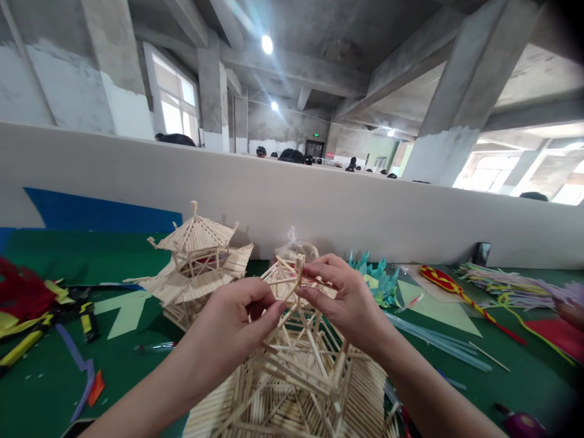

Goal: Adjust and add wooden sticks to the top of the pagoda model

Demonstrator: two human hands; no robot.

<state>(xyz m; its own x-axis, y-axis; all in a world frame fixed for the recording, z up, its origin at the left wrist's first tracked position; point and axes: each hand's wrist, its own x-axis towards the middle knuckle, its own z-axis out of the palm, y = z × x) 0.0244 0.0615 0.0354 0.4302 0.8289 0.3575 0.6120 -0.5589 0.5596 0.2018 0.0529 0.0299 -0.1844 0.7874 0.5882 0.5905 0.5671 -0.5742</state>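
Note:
In front of me stands a pavilion model [292, 377] built of thin wooden sticks, its roof frame partly open. My left hand [246, 316] pinches a thin wooden stick [291, 295] close to the roof's peak. My right hand [335, 292] is closed with thumb and fingers around the peak post [299, 267], where several sticks meet. Just beyond my left hand is another stick pavilion [196, 237] with slatted roofs in tiers. My forearms hide parts of the nearer model's sides.
A green table holds pliers [87, 316] at left, turquoise folded paper [381, 280], glue sticks [438, 340], a red-and-yellow ornament [440, 280] and pastel strips [511, 286] at right. A white partition [365, 213] runs behind. Another person's hand [570, 313] shows at the right edge.

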